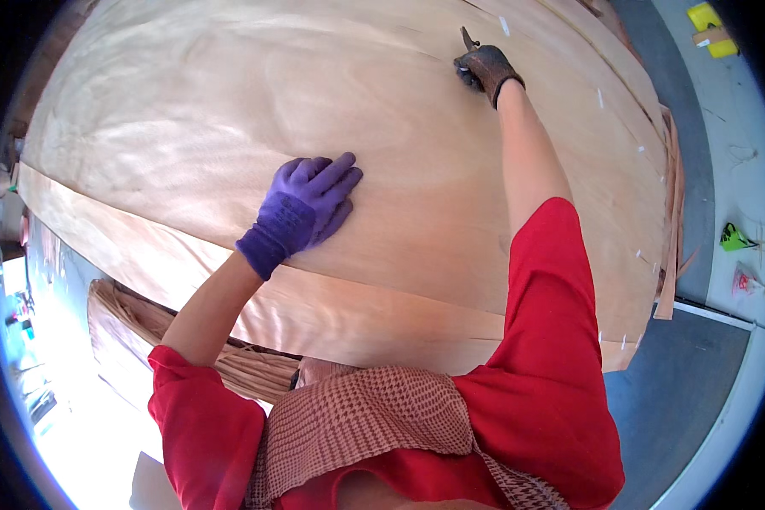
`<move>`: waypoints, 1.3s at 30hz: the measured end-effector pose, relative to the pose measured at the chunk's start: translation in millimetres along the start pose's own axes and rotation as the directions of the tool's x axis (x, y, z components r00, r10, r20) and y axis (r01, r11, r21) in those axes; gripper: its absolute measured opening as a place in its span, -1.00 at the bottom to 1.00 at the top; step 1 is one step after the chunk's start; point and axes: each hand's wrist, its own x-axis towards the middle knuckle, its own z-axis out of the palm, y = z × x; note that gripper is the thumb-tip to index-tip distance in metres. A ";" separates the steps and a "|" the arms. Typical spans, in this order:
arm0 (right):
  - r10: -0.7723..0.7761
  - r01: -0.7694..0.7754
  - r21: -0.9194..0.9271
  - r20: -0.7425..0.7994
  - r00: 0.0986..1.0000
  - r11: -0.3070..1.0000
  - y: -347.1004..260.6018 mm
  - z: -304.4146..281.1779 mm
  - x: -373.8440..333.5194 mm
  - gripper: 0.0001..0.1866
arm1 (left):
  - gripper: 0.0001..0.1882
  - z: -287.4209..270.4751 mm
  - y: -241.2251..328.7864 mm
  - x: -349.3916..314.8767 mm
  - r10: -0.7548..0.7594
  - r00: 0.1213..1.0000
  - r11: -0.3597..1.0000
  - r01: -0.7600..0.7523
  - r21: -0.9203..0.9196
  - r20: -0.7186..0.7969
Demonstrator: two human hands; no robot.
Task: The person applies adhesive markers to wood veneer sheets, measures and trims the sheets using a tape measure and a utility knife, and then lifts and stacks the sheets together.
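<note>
A large, pale wood veneer sheet (pixel 399 221) spreads out in front of me, with faint ripples in its surface. My left hand (pixel 302 208), in a purple glove, lies on it left of the middle, its fingers stretched out and holding nothing. Far to the right, my right hand (pixel 489 72) wears a dark, worn glove. Its fingers are closed around a small dark hand tool (pixel 468 38) with a narrow tip; the grip hides its exact kind. Short white tape pieces (pixel 505 25) dot the sheet's right side.
A long veneer strip (pixel 374 319) runs along the near edge. Below it lie bundled veneer layers (pixel 251 370). Loose veneer strips (pixel 674 212) hang at the right edge. Beyond are grey floor (pixel 688 370), a yellow object (pixel 712 30) and a green item (pixel 735 238).
</note>
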 end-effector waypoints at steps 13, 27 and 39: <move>0.111 -0.152 -0.260 -0.168 0.980 0.953 -66.7 -13.7 -61.5 -0.39 | -0.64 0.6 -1.0 -7.9 -0.003 0.999 1.000 0.002 -0.006 -0.047; 0.099 -0.054 0.255 -0.167 0.981 0.965 -85.9 -18.8 -191.0 -0.84 | -0.61 -13.0 -19.5 -13.0 -0.021 0.985 0.998 0.011 -0.054 -0.172; 0.189 -0.114 0.412 -0.147 0.971 0.904 -306.0 118.2 -354.3 -0.92 | -0.61 -149.2 -88.0 -287.8 -0.130 0.948 0.992 0.122 -0.045 -0.289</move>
